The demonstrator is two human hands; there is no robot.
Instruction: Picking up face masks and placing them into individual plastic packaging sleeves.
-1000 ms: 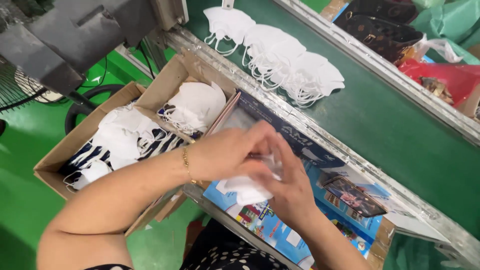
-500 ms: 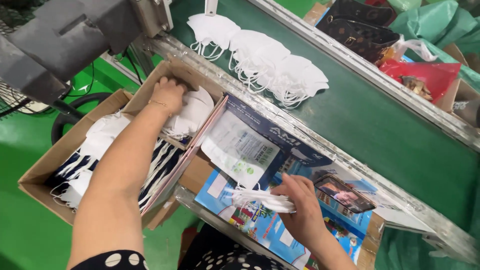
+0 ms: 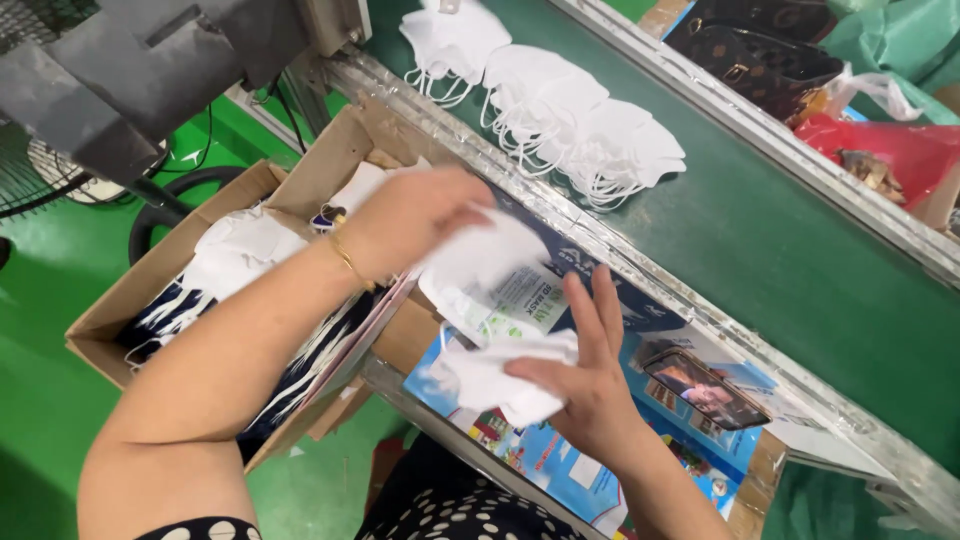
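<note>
From the head view, the left hand has come back from the cardboard box at nine o'clock, gripping a fresh white mask above the stack of masks held by the right hand; the gathering continues. At one o'clock, more masks lie on the green belt above a green floor.

At twelve o'clock the metal rail bars the way to the green belt, where a row of white masks crowds the upper end; lower down it runs bare. At nine o'clock the cardboard box looks packed full.
</note>
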